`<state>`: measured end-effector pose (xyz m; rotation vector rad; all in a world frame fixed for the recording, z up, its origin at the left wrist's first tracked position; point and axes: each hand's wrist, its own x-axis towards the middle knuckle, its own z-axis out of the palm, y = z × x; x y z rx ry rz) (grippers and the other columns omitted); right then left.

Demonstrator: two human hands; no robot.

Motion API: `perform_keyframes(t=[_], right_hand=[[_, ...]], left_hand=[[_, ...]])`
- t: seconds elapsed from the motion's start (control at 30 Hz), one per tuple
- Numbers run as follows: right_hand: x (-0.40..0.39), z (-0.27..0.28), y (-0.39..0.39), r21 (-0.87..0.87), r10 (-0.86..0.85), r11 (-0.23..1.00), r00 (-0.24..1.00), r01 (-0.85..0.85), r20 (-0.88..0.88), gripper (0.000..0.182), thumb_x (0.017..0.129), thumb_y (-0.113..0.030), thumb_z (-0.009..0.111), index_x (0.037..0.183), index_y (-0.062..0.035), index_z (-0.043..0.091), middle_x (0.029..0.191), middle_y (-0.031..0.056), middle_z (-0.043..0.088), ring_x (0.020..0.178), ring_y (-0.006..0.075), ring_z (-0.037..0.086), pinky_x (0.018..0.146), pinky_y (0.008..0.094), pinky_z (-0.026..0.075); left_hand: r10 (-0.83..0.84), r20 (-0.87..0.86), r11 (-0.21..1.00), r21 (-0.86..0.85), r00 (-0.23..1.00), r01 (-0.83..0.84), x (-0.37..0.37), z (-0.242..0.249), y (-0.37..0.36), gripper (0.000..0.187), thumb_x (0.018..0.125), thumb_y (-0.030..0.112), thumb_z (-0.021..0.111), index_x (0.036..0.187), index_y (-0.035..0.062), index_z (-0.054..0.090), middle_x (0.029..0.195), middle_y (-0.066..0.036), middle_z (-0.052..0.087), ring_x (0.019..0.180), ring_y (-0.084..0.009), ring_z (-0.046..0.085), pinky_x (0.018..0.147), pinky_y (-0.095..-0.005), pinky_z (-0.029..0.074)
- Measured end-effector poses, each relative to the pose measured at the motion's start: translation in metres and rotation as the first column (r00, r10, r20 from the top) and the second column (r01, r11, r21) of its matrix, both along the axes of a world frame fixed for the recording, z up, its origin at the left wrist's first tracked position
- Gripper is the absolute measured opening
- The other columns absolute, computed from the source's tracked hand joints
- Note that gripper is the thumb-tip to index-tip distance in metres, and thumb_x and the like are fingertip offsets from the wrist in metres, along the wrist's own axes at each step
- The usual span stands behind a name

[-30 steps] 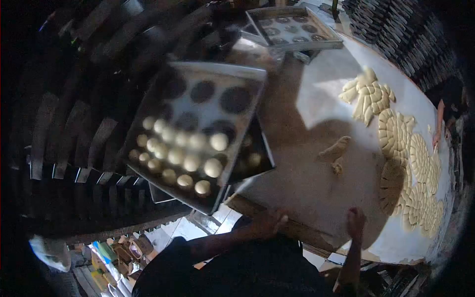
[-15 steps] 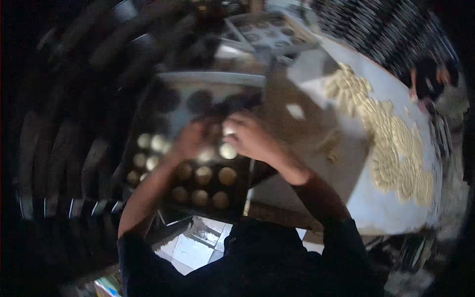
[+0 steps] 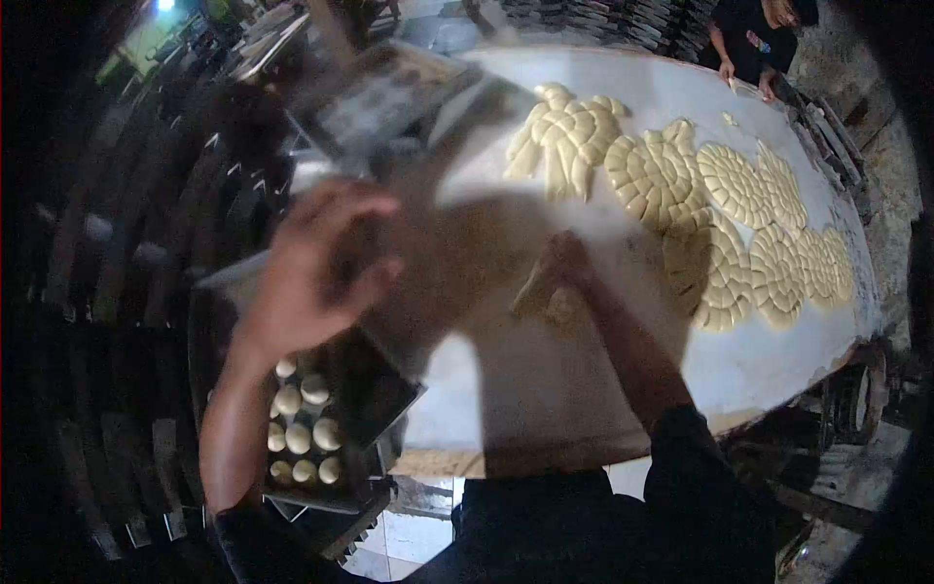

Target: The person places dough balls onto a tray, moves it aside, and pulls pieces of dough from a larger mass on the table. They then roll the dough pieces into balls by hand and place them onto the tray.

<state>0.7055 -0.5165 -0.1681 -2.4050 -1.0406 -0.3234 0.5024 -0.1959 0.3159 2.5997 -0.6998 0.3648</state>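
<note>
My left hand [image 3: 321, 263] is raised above the table's left side, fingers curved and apart, with nothing in it. Below it, partly hidden by my forearm, a dark baking tray [image 3: 365, 399] holds rows of round dough balls [image 3: 300, 438]. Over the shaded part of the table my right hand [image 3: 564, 259] is closed around a flat, pale, scraper-like piece [image 3: 531, 290], whose exact kind is blurred. A small scrap of dough [image 3: 559, 310] lies just beside that hand. Further right, dough cut into many pieces [image 3: 657, 180] spreads in round, spiral-like patches.
The pale work table [image 3: 603, 389] fills the middle and right. Another tray [image 3: 384, 102] with round shapes stands at the back left. A person in dark clothes [image 3: 754, 49] has their hands at the far right table edge. Dark stacked racks [image 3: 97, 243] line the left.
Both hands have left the dough balls on the tray. The right hand has moved right over the table and closed on the flat piece; the left is lifted and open. The view has turned right.
</note>
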Motion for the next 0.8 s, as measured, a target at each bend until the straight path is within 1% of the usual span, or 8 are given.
perform_keyframes(t=[0.1,0.27,0.3,0.43,0.57,0.63,0.7,0.8], right_hand=[[-0.115,0.115,0.071,-0.260,-0.027,0.965,0.966,-0.042,-0.256,0.051,0.084,-0.034,0.058,0.112,0.0071,0.047,0.120,0.0243,0.049,0.106,0.0343,0.052,0.085,0.0477,0.043],[-0.153,0.186,0.020,0.367,0.266,0.916,0.928,-0.160,-0.261,0.017,0.078,-0.006,0.056,0.094,-0.0002,0.055,0.093,0.0166,0.054,0.087,0.0323,0.055,0.070,0.0423,0.048],[-0.160,0.205,-0.007,0.432,0.180,0.902,0.915,-0.007,-0.362,0.016,0.079,-0.006,0.056,0.094,-0.0009,0.056,0.092,0.0159,0.054,0.084,0.0314,0.055,0.069,0.0422,0.047],[-0.200,0.172,-0.105,0.461,-0.072,0.773,0.782,0.436,-0.619,0.017,0.078,-0.010,0.063,0.093,-0.0042,0.057,0.083,0.0148,0.054,0.072,0.0300,0.054,0.064,0.0395,0.046],[-0.261,0.110,-0.151,0.298,-0.228,0.839,0.791,0.455,-0.568,0.016,0.079,-0.012,0.061,0.093,-0.0059,0.055,0.080,0.0142,0.055,0.070,0.0310,0.055,0.064,0.0406,0.046],[-0.260,0.108,-0.151,0.342,-0.177,0.833,0.795,0.436,-0.581,0.015,0.080,-0.012,0.059,0.092,-0.0060,0.054,0.079,0.0145,0.054,0.071,0.0313,0.054,0.064,0.0418,0.045],[-0.237,0.129,-0.144,0.447,-0.146,0.776,0.816,0.445,-0.559,0.012,0.082,-0.014,0.056,0.091,-0.0058,0.052,0.079,0.0149,0.053,0.070,0.0309,0.054,0.063,0.0432,0.045],[-0.249,0.129,-0.149,0.297,-0.156,0.851,0.750,0.432,-0.642,0.010,0.083,-0.014,0.054,0.088,-0.0058,0.051,0.081,0.0151,0.053,0.071,0.0306,0.054,0.062,0.0409,0.045]], left_hand=[[0.004,-0.296,0.996,-0.084,0.955,-0.031,0.093,-0.044,-0.049,0.042,0.073,0.009,0.069,0.112,0.0058,0.055,0.110,-0.009,0.056,0.100,-0.0224,0.056,0.082,-0.0339,0.046],[-0.264,-0.918,0.776,-0.383,0.295,-0.500,0.259,-0.268,-0.037,0.039,0.078,0.028,0.069,0.108,0.0039,0.061,0.101,-0.004,0.061,0.086,-0.0173,0.056,0.074,-0.0327,0.050],[-0.123,-0.816,0.731,-0.460,0.565,-0.504,0.258,-0.303,-0.052,0.043,0.078,0.037,0.070,0.104,0.0030,0.063,0.091,-0.003,0.062,0.080,-0.0177,0.057,0.068,-0.0349,0.052],[0.820,-0.480,0.488,0.302,0.312,-0.819,0.321,-0.318,-0.151,0.049,0.075,0.049,0.067,0.089,0.0024,0.068,0.076,-0.010,0.062,0.069,-0.0210,0.060,0.065,-0.0326,0.050],[0.837,-0.472,0.399,0.175,0.279,-0.900,0.367,-0.360,-0.147,0.036,0.079,0.033,0.064,0.091,-0.0007,0.064,0.083,-0.012,0.062,0.069,-0.0263,0.060,0.065,-0.0354,0.050],[0.169,-0.866,0.157,-0.448,0.471,-0.880,0.367,-0.368,-0.130,0.031,0.079,0.022,0.058,0.096,-0.0040,0.057,0.088,-0.015,0.058,0.071,-0.0267,0.059,0.064,-0.0349,0.049],[-0.381,-0.758,-0.753,-0.077,0.529,-0.653,0.348,-0.279,-0.174,0.031,0.079,0.013,0.054,0.102,-0.0068,0.049,0.090,-0.019,0.055,0.070,-0.0253,0.056,0.064,-0.0324,0.049],[-0.665,-0.513,-0.422,-0.342,0.543,-0.840,0.348,-0.295,-0.169,0.031,0.080,0.021,0.055,0.099,-0.0037,0.051,0.088,-0.016,0.056,0.067,-0.0236,0.054,0.058,-0.0281,0.049]])
